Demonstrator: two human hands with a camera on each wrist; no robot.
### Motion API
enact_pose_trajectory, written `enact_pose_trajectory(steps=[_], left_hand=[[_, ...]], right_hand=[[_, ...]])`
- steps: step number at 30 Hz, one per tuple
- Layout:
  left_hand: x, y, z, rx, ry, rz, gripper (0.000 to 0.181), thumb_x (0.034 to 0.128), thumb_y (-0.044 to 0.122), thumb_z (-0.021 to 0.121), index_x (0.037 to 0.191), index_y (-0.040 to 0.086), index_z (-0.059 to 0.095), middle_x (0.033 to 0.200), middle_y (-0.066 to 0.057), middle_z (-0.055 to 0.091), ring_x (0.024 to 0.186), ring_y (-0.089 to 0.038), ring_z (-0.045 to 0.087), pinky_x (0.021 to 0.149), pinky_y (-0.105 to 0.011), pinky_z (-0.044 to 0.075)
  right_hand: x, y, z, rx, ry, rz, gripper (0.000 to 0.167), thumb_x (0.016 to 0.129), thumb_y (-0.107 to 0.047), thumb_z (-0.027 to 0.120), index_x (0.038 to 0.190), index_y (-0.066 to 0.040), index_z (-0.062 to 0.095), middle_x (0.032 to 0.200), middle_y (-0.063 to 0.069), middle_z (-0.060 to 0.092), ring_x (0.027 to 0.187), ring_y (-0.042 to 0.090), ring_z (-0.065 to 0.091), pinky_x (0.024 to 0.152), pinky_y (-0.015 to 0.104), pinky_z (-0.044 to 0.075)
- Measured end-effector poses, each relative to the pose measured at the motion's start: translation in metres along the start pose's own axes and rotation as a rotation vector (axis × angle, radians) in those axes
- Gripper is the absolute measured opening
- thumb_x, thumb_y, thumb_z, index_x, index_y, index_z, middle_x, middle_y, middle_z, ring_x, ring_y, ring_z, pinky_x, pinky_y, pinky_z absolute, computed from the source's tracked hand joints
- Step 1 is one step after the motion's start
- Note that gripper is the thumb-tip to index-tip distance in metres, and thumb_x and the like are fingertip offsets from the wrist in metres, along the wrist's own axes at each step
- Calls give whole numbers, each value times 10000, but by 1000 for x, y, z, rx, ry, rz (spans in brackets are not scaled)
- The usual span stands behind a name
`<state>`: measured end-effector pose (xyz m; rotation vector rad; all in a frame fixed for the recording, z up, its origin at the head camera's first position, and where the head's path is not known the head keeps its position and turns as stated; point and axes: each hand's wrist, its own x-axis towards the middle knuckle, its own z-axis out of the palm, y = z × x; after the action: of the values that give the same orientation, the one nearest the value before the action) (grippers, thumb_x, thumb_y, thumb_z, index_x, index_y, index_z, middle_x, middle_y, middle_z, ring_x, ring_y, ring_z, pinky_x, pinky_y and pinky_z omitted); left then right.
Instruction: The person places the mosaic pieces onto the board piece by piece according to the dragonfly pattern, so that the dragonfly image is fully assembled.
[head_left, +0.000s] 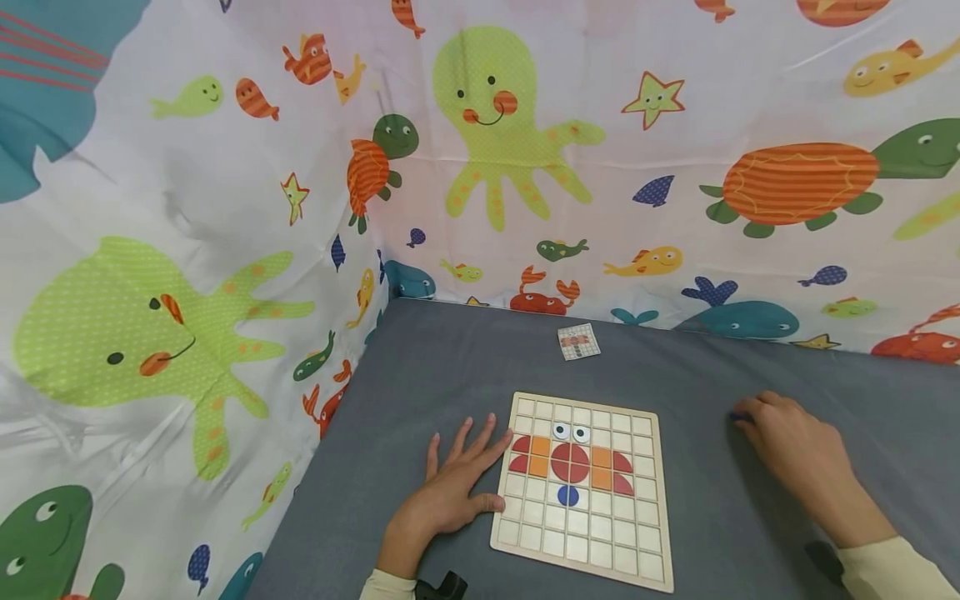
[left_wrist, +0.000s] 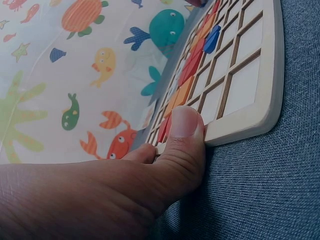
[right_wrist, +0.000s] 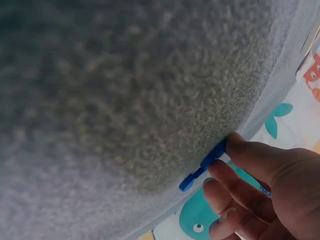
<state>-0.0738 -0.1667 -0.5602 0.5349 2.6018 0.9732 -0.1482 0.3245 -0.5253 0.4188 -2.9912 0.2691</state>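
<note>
A square wooden grid board (head_left: 551, 517) lies on the grey cloth, holding red, orange and blue pieces and two eye pieces. Along its left edge my left hand (head_left: 453, 492) is spread, index fingertip and thumb touching the frame. In the left wrist view the thumb (left_wrist: 182, 145) presses the rim beside a corner. Off to the board's right, my right hand (head_left: 798, 446) is low over the cloth. In the right wrist view, its thumb and fingers pinch a small blue piece (right_wrist: 214, 153); more blue shows just beyond, perhaps a second piece. The fingers partly cover it.
A small pattern card (head_left: 578, 342) printed with a similar design lies behind the board. A white curtain (head_left: 630, 233) with sea animals rises at the back and along the left side. Grey cloth (head_left: 465, 358) covers the surface.
</note>
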Motion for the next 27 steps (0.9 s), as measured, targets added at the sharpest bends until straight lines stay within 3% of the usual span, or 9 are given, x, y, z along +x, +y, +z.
enact_pose_trajectory(steps=[5, 10, 18, 22, 27], left_hand=[[1, -4, 3, 13, -1, -21, 952, 901, 480, 738, 1693, 430, 212, 1782, 85, 42, 1646, -296, -79, 1192, -720, -197], [2, -7, 6, 11, 14, -2, 953, 897, 497, 734, 1691, 439, 210, 1781, 95, 41, 1646, -298, -78, 1184, -723, -205], [-1, 8, -6, -2, -17, -16, 944, 905, 445, 745, 1700, 368, 243, 1787, 18, 77, 1643, -360, -50, 1188, -748, -173], [-3, 16, -11, 22, -27, -34, 933, 913, 430, 745, 1703, 328, 258, 1785, 2, 87, 1644, -361, -25, 1205, -748, -141], [-4, 18, -11, 31, -25, -31, 932, 918, 417, 747, 1704, 315, 257, 1784, -9, 85, 1642, -368, -26, 1201, -754, -139]], right_hand=[[8, -2, 1, 6, -7, -2, 157, 870, -75, 844, 1005, -25, 779, 913, 150, 691, 796, 401, 695, 526, 605, 535], [12, -5, 4, 4, -10, -10, 161, 869, -61, 844, 990, -10, 752, 914, 168, 675, 779, 387, 685, 560, 616, 546], [17, -11, 6, 63, -98, 47, 237, 921, -81, 803, 1095, 43, 702, 982, 222, 672, 822, 415, 682, 632, 637, 546], [17, -13, 6, 80, -117, 68, 236, 924, -89, 803, 1085, 48, 698, 986, 224, 667, 807, 398, 677, 624, 628, 545], [16, -14, 7, 81, -135, 59, 205, 910, -105, 807, 1041, 14, 704, 976, 171, 646, 791, 343, 660, 619, 617, 544]])
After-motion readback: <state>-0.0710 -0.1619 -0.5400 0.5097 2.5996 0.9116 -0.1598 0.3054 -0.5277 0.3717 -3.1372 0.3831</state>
